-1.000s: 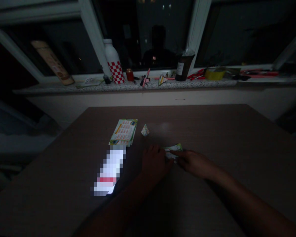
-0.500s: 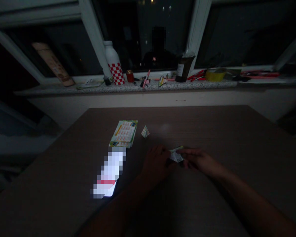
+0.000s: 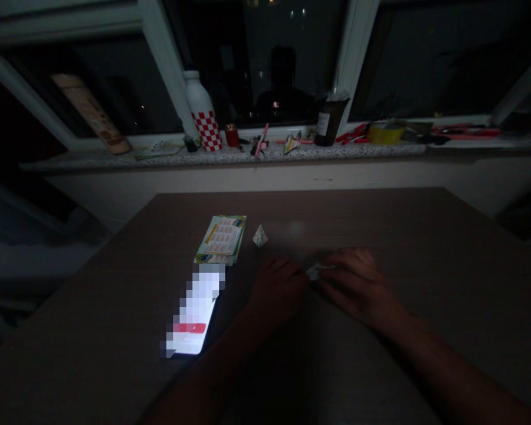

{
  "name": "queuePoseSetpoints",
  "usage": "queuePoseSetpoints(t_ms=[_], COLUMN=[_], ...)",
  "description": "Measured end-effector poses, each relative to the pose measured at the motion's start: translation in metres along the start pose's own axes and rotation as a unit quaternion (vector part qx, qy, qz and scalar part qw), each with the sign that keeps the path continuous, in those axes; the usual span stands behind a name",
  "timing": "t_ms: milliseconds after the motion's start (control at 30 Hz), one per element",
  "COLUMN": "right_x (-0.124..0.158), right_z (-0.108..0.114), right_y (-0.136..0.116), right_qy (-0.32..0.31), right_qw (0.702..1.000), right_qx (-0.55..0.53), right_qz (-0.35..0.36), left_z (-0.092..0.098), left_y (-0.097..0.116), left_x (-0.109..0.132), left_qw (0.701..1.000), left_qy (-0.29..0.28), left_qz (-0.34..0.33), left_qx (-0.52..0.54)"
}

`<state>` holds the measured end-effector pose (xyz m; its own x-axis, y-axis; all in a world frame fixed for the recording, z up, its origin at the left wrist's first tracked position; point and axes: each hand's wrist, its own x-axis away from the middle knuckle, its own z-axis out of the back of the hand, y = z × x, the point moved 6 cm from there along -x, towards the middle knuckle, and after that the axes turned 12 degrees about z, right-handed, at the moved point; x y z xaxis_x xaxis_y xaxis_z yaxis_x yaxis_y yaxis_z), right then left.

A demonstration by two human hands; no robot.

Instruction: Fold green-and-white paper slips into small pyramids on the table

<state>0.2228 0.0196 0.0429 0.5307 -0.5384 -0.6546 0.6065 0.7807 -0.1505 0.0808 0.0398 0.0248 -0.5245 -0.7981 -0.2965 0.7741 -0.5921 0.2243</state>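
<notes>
A small piece of printed paper [image 3: 315, 271] is held between my two hands, low over the table; only a pale part of it shows. My left hand [image 3: 279, 289] is closed on its left end, the fingertips mostly hidden. On the other side my right hand [image 3: 358, 286] curls its fingers over the right part of the paper and covers much of it. Beyond my left hand stands a small folded paper piece [image 3: 260, 236] with a pointed top. A stack of printed sheets [image 3: 223, 237] lies to its left.
A lit phone [image 3: 199, 316] lies left of my left forearm on the brown table [image 3: 363, 218]. Along the stone windowsill [image 3: 159, 158] stand a checkered bottle [image 3: 207, 121], a tan tumbler [image 3: 91, 115], a small red jar [image 3: 232, 136], a dark pouch [image 3: 328, 122] and yellow tape [image 3: 386, 134].
My right hand has turned and its fingers now curl over the paper, which shows less than before. My left hand keeps its hold with little movement.
</notes>
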Motion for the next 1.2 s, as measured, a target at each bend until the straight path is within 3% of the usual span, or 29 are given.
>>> queuePoseSetpoints(t_ms=[167,300,533,700,1033,1200], right_x=[-0.003,-0.002,-0.002,-0.001,0.000,-0.001], right_z=[-0.006,-0.009,-0.005,-0.005,-0.010,-0.009], right_y=[-0.006,-0.007,-0.009,-0.009,-0.016,-0.017], right_qy=[-0.028,-0.040,0.036,0.028,-0.024,-0.014], right_qw=[0.997,0.996,0.994,0.993,0.989,0.988], right_qx=[-0.005,-0.011,-0.022,-0.024,-0.028,-0.034], right_qz=[0.070,0.082,0.104,0.112,0.140,0.149], left_z=[0.004,0.005,0.007,0.014,0.010,0.011], left_y=[0.004,0.005,0.007,0.009,0.010,0.011], left_x=[0.001,0.000,0.002,0.004,0.002,0.000], left_qw=[1.000,1.000,0.995,0.987,0.983,0.979], left_qy=[0.003,0.019,0.090,0.134,0.118,0.119], left_qz=[-0.013,-0.024,-0.043,-0.044,-0.105,-0.140], left_qx=[-0.002,-0.002,0.029,0.082,0.089,0.091])
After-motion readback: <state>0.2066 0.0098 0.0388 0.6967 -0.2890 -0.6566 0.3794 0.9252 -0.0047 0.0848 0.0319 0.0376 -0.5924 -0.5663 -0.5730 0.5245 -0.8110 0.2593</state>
